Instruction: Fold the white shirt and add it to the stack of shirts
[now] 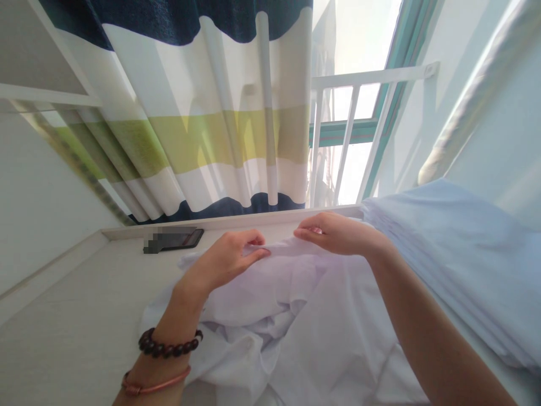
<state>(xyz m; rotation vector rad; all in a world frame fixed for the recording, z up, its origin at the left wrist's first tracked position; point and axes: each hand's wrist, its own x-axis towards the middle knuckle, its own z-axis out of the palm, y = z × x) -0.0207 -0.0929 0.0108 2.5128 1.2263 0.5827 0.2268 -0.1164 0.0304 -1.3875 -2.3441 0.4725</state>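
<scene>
A white cloth (270, 293) lies rumpled on the pale surface in front of me, its folds spreading toward the bottom of the view. My left hand (234, 254) pinches its far edge between thumb and fingers. A short way to the right, my right hand (333, 232) grips the same edge, with the thumb against the bent fingers. Between the two hands the edge runs fairly straight. A dark beaded bracelet (169, 345) and a reddish cord (156, 386) circle my left wrist. Whether the cloth is a garment or a sheet, I cannot tell.
A neatly folded stack of white cloth (460, 254) sits at the right. Near the back edge, left of my hands, lies a dark phone-like object (181, 239), partly blurred. Behind hang striped curtains (228, 135), beside a white railing (346, 141) and a green-framed window (380, 127).
</scene>
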